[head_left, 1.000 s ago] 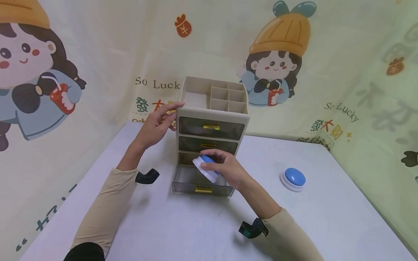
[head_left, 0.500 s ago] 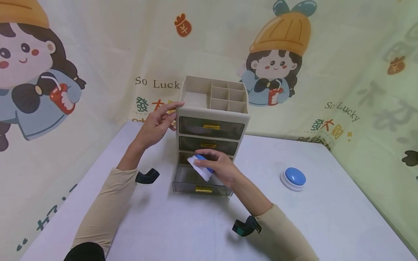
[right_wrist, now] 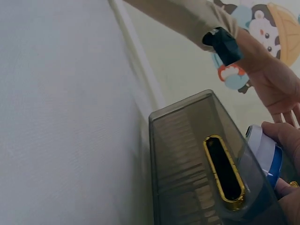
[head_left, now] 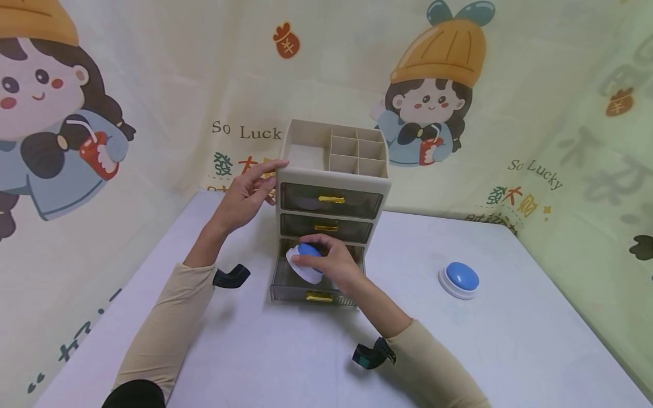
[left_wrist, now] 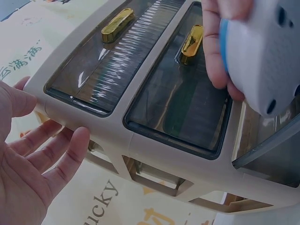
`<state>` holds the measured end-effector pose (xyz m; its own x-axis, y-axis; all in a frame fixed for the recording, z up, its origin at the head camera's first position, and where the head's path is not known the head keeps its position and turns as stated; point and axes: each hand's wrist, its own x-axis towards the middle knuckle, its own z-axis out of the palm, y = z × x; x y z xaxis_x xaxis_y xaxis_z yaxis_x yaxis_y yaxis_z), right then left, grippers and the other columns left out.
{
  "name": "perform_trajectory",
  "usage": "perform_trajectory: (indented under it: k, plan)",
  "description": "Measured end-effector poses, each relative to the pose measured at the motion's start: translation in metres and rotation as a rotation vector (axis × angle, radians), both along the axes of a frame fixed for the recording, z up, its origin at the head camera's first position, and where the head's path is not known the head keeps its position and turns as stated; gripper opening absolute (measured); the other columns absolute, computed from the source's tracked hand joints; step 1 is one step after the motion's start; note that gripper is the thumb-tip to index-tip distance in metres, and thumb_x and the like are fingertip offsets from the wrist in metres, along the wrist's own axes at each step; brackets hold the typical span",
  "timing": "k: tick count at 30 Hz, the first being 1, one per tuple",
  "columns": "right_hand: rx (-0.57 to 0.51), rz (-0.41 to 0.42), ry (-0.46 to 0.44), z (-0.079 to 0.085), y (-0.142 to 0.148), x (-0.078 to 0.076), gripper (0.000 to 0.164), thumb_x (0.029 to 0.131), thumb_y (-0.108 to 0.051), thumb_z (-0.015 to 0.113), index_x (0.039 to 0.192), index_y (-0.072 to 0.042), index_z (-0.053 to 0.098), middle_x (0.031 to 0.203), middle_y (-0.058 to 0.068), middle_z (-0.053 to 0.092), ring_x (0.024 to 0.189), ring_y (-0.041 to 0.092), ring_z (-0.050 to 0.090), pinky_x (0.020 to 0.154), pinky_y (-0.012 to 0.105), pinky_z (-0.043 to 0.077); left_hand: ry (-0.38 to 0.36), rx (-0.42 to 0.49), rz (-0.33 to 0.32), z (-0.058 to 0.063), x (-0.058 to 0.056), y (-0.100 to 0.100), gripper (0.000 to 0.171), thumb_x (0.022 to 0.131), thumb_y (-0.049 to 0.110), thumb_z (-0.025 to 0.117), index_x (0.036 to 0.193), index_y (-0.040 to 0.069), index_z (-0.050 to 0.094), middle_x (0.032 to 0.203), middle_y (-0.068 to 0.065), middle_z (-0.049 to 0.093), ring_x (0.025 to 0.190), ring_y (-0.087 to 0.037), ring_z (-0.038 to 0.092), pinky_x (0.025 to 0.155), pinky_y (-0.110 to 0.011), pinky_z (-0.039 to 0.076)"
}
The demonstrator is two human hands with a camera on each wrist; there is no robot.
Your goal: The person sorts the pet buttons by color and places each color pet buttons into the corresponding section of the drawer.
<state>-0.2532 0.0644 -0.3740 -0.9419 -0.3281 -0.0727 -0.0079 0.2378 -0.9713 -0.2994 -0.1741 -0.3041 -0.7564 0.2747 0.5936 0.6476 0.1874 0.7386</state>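
Note:
A small beige drawer cabinet (head_left: 334,177) stands on the table, its smoky bottom drawer (head_left: 293,293) pulled out. My left hand (head_left: 244,198) rests on the cabinet's left side, fingertips at the top corner; in the left wrist view its fingers (left_wrist: 70,159) are spread and relaxed along the side wall. My right hand (head_left: 334,262) grips a round push button (head_left: 306,273) with a blue dome and white base, tilted over the bottom drawer. The left wrist view shows the white underside of this button (left_wrist: 262,61). A second blue push button (head_left: 461,277) sits on the table to the right.
Two upper drawers with gold handles (head_left: 331,199) are closed. The cabinet's top has a divided tray (head_left: 357,150). A patterned cloth (head_left: 326,68) hangs behind and around the white table (head_left: 245,351). Black camera mounts (head_left: 374,354) sit on the wrists.
My right hand has moved left with the push button, further over the bottom drawer, and the button's tilt has changed. My left hand stays at the cabinet's side.

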Motion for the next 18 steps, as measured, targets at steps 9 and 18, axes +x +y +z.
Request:
perform_trajectory:
  k: [9, 18]
  plan:
    - [0.148, 0.031, 0.191, -0.0035, -0.0066, 0.0045, 0.049, 0.083, -0.033, 0.086, 0.128, -0.022, 0.069, 0.141, 0.006, 0.056, 0.121, 0.035, 0.054, 0.1, 0.054, 0.052, -0.008, -0.008, 0.006, -0.0014, -0.0021, -0.0003, 0.041, 0.108, 0.011, 0.049, 0.148, 0.016, 0.055, 0.15, -0.006, 0.052, 0.092, -0.02, 0.065, 0.075, -0.027, 0.057]
    - [0.026, 0.105, 0.237, -0.007, -0.0061, 0.0041, 0.037, 0.092, -0.026, 0.078, 0.125, -0.011, 0.069, 0.123, 0.004, 0.071, 0.113, 0.021, 0.065, 0.101, 0.038, 0.053, -0.018, -0.011, 0.018, -0.001, -0.0015, 0.0001, 0.041, 0.108, 0.01, 0.049, 0.148, 0.017, 0.055, 0.149, -0.006, 0.053, 0.093, -0.021, 0.065, 0.076, -0.026, 0.057]
